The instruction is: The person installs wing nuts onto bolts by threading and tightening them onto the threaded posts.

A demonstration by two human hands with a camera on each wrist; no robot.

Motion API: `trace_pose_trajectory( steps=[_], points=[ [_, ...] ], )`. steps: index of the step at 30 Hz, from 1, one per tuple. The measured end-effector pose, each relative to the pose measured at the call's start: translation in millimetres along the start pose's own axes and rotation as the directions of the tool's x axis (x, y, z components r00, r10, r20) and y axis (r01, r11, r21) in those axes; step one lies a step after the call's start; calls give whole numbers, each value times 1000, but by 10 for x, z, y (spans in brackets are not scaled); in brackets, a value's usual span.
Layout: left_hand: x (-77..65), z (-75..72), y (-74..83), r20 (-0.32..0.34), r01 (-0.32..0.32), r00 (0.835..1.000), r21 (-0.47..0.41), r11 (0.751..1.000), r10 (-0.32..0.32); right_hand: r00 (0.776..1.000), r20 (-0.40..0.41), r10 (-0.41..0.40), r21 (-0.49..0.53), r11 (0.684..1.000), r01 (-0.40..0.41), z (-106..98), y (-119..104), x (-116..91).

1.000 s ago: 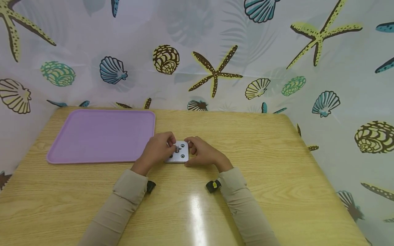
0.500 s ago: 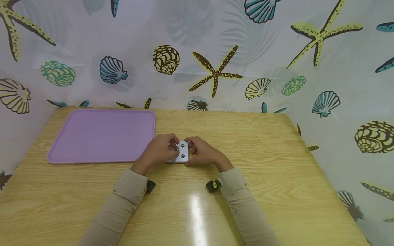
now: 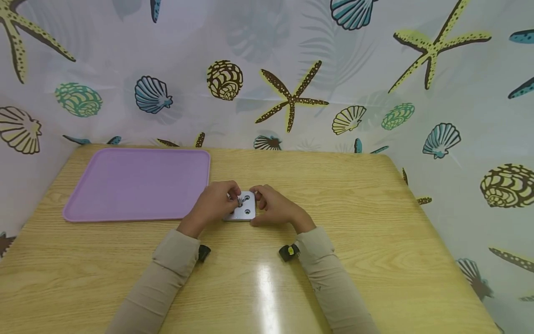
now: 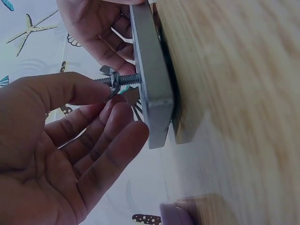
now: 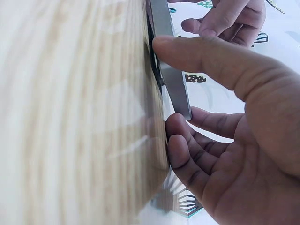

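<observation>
A square silver metal plate [image 3: 246, 215] with screw holes lies in the middle of the table in the head view. From its face a threaded bolt [image 4: 129, 79] sticks out, carrying a wing nut [image 4: 114, 83] partway along. My left hand [image 3: 214, 202] pinches the wing nut; in the left wrist view the thumb presses on one wing and the index finger is just below, the other fingers extended. My right hand [image 3: 275, 206] grips the plate from the right, thumb on the near edge and index finger at the far corner, as the right wrist view shows.
A purple tray [image 3: 137, 185] lies at the back left, its right edge close by the left hand. The wooden table [image 3: 354, 232] ends at a shell-patterned cloth [image 3: 250, 120] at the back and sides. Beige sleeves and black wrist cameras lie near the table surface.
My left fingers first rolled rightward over the bolt, then drew back a little left, and the wing nut's wings stand at a different angle. My right hand and the plate stay put.
</observation>
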State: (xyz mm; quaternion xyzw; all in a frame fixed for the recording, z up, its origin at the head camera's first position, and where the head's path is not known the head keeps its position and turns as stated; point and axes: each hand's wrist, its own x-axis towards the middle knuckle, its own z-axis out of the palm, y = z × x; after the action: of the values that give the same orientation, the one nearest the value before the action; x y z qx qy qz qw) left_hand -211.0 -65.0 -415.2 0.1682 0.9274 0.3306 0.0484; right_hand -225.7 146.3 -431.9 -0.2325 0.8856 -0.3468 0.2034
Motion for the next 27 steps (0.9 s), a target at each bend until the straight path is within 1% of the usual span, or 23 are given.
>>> trace_pose_trajectory(
  steps=[4, 10, 14, 22, 27],
  points=[
    [-6, -8, 7, -8, 31, 999, -4, 1000, -31, 1000, -3, 12, 5, 1000, -12, -2, 2, 4],
    [-9, -23, 9, -25, 52, 998, -13, 999, -53, 1000, -3, 15, 7, 1000, -15, -8, 1, 1],
    [-2, -21, -2, -22, 42, 999, -18, 999, -42, 1000, -3, 13, 9, 1000, -12, -10, -8, 2],
    [9, 7, -24, 23, -8, 1000, -3, 1000, 8, 1000, -6, 1, 14, 1000, -1, -6, -5, 2],
    [7, 8, -24, 14, -3, 1000, -3, 1000, 3, 1000, -3, -6, 5, 1000, 6, -6, -15, -9]
  ],
)
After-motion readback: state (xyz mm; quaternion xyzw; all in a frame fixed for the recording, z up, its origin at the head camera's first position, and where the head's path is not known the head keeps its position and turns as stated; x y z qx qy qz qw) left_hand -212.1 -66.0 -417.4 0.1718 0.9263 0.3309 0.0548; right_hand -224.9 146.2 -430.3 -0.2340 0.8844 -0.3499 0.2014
